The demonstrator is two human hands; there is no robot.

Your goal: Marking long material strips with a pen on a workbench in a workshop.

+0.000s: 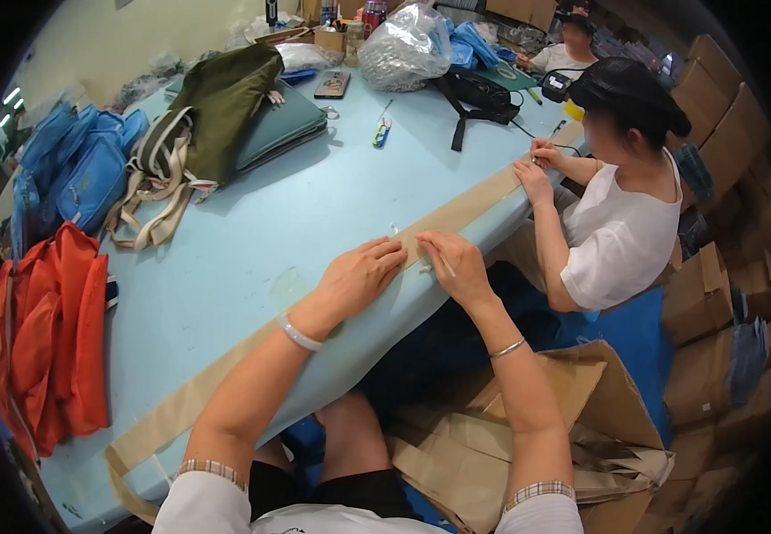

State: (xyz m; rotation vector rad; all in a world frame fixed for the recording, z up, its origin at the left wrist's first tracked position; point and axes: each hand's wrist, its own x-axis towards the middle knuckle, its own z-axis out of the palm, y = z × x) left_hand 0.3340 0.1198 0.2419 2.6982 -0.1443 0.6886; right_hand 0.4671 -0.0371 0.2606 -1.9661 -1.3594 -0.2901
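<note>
Beige webbing strap [456, 214] is laid along the near edge of the light-blue table [252, 249], running from lower left up to the far right end. L hand [359, 278] is pressed flat on the strap, fingers stretched out and close together, nothing gripped; a pale bangle is worn on that wrist. R hand [456, 265] is set just beside it on the same strip, fingers curled narrow round a thin pale stick-like tool [445, 264]; what kind of tool can't be told. Both hands are nearly touching at the fingertips, approx. mid-table edge. Further along the strap, a co-worker's hands [536, 169] are placed on the same strip; that person is seated at the right end, in a white top. On the table's far side an olive bag [221, 107] is piled on a teal folded stack, w/ blue bags [83, 169] at left and orange bags [47, 338] at the near-left corner. A clear plastic sack [403, 44] and a black pouch [479, 93] are seen at the back. Brown cardboard boxes [714, 89] are stacked at right.
</note>
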